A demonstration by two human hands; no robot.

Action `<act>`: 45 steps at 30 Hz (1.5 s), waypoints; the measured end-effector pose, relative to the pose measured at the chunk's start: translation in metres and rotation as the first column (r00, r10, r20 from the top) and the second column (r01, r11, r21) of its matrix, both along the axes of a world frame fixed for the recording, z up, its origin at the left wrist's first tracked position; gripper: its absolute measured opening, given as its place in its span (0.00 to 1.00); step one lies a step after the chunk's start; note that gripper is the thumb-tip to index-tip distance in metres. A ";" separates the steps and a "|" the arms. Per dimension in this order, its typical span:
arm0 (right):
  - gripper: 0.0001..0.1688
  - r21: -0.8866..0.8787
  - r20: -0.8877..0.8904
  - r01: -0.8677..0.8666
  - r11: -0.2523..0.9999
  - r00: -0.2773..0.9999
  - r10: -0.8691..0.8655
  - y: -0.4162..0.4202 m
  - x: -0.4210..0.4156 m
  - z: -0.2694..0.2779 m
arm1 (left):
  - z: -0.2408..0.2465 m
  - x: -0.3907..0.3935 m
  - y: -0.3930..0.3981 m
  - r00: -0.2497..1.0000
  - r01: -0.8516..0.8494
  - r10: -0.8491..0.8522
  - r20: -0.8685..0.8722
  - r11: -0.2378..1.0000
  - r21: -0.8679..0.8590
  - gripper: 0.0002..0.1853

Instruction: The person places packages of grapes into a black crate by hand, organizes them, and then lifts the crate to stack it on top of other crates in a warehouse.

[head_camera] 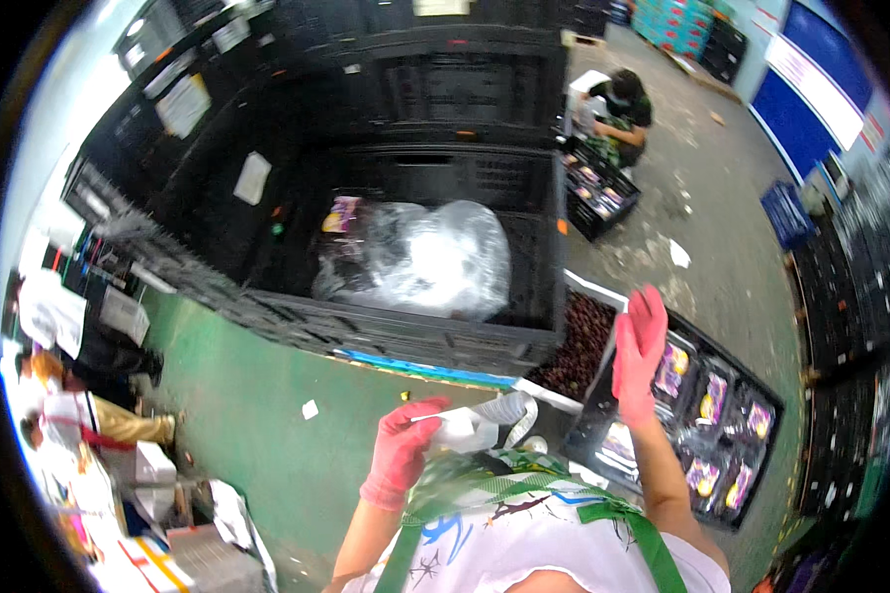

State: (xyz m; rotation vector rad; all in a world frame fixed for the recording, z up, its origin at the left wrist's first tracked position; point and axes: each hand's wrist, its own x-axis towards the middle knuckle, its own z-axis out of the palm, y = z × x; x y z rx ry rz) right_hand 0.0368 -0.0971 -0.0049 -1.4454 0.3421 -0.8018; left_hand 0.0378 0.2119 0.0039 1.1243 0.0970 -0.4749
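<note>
My left hand (404,452), in a pink glove, is closed on the edge of a white label strip (463,430) in front of my green checked apron. A roll of labels (506,409) lies against that strip. My right hand (640,348), also gloved in pink, is raised at the near left edge of a black crate (767,445) that holds several clear packs with purple and yellow labels (713,398). Its fingers point away from me; whether they hold anything is unclear. Dark red fruit (582,345) fills a white-edged box beside the crate.
Large black crates (445,333) stand ahead, one holding clear plastic bags (437,259) and a labelled pack (341,214). Another person (623,111) crouches by a crate of packs (601,196) at upper right. More people (111,419) are at far left. Dark crates (831,296) line the right side.
</note>
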 end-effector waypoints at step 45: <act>0.31 0.479 -0.129 -0.397 0.783 0.851 0.510 0.059 -0.059 -0.049 | 0.055 0.097 -0.050 0.797 0.520 -0.504 0.332 0.853 0.045 0.06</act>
